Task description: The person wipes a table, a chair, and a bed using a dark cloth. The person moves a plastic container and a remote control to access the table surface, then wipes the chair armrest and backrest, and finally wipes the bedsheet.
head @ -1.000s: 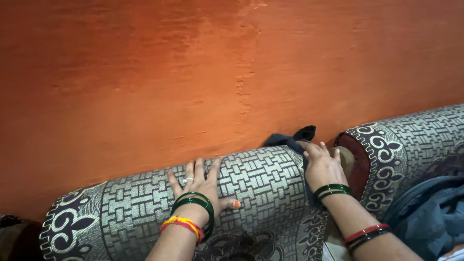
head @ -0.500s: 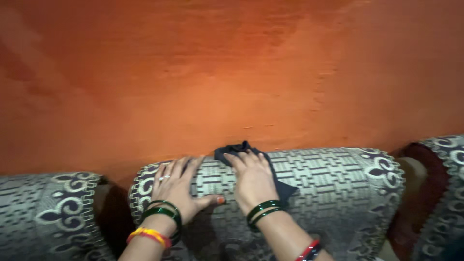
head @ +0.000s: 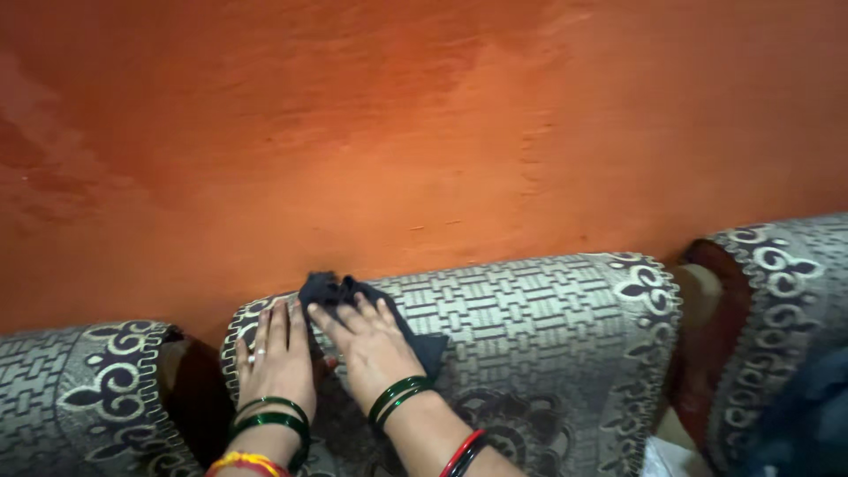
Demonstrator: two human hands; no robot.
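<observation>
At the lower left of the frame sits one patterned bolster (head: 84, 389). Next to it, the left hand (head: 274, 358) lies flat and open on the middle bolster (head: 539, 309), holding nothing. Just to its right, the right hand (head: 375, 349) presses flat on a dark cloth (head: 340, 291) on top of that bolster, near the orange wall (head: 424, 124). Another bolster (head: 777, 274) is at the right edge.

Right hand (head: 373, 352) and dark cloth (head: 353, 305) now lie further left along the bolster (head: 530, 309), reaching its left end, beside the left hand (head: 276, 358).
</observation>
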